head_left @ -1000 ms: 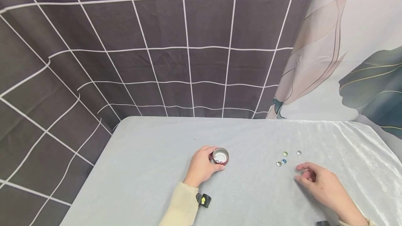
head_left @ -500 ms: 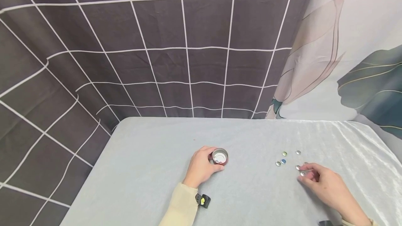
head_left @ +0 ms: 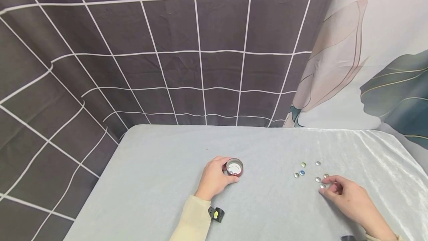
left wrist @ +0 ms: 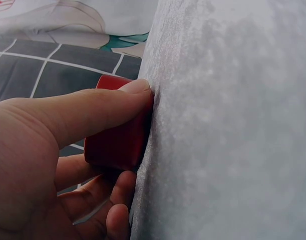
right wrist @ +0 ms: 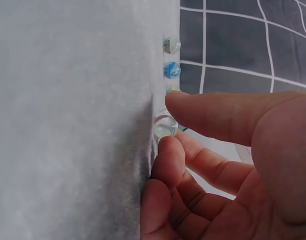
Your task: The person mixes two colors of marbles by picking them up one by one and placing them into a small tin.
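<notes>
You are working in a curtained corner, its household fabrics suggesting a room at home, though the views are not settling that. A dark grey curtain (head_left: 220,70) with a white grid is hanging behind the bench (head_left: 150,166) and along your left; a pale curtain (head_left: 388,29) with large pink and blue-green leaves is hanging beyond your right. Soft, velvety cloth is covering the bench.
</notes>
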Motion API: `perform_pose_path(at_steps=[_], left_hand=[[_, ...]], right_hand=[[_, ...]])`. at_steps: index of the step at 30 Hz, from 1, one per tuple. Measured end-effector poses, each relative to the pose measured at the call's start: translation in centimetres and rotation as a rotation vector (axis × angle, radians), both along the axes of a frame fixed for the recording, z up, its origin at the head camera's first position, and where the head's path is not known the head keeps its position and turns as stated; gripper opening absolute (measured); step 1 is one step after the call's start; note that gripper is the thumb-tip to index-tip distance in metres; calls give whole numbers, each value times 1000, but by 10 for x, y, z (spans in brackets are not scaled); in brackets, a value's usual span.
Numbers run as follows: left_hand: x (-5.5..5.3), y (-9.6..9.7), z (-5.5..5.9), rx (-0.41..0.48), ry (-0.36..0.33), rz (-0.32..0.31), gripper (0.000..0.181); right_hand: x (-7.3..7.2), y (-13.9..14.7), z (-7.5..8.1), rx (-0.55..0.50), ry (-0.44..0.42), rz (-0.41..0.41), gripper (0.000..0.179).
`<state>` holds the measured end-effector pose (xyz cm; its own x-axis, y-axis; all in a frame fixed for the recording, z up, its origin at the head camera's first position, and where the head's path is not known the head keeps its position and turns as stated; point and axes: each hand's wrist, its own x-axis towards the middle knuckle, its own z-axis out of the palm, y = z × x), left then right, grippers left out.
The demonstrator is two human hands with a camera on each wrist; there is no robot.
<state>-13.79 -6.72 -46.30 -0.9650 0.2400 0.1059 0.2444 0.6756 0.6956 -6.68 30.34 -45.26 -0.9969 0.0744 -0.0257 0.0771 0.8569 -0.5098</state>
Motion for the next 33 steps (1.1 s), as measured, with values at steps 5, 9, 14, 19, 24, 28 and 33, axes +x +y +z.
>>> perform_pose_path(at_steps=[5, 9, 14, 19, 24, 28, 33], left_hand=[[0, 0, -1, 4, -1, 0, 54], [0, 0, -1, 6, 3, 1, 53], [0, 0, -1, 3, 5, 2, 53], [0, 0, -1, 1, 0, 4, 54], [0, 0, 0, 0, -4, 7, 54], [0, 0, 0, -2, -3, 6, 54], [0, 0, 1, -1, -4, 4, 54]], right_hand=[[-1, 1, -2, -1, -8, 4, 29], [-2, 2, -2, -2, -22, -2, 31], [-3, 3, -3, 1, -31, -1, 31], [-4, 2, -4, 4, -18, -2, 30], [-3, 3, -6, 7, 4, -2, 27], [-4, 3, -6, 4, -8, -3, 26], [-4, 3, -6, 1, -13, -4, 25]])
